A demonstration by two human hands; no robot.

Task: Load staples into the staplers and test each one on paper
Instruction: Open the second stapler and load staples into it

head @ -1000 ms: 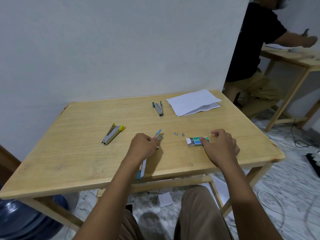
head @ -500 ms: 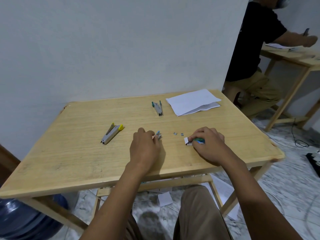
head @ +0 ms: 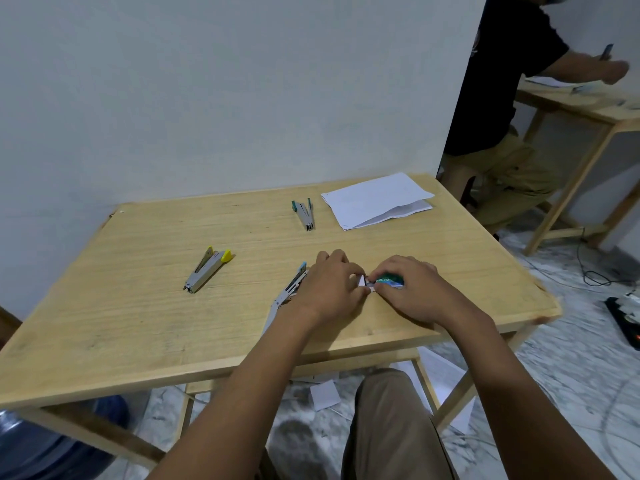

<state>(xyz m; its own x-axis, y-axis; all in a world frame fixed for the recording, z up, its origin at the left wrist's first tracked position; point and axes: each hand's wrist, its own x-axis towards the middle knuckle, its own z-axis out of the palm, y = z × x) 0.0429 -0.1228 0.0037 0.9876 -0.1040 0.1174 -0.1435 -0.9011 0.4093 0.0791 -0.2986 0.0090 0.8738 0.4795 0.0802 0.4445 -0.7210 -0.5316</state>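
Right hand (head: 412,294) grip clamps staple box (head: 391,280) on worktop (head: 138,306), left hand (head: 329,289) pinches its white tray end — slide slow (strips snap easy), blue stapler (head: 290,293) alongside.

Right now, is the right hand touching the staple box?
Touching. The head view shows the right hand gripping the staple box, with its fingers curled over the green top.
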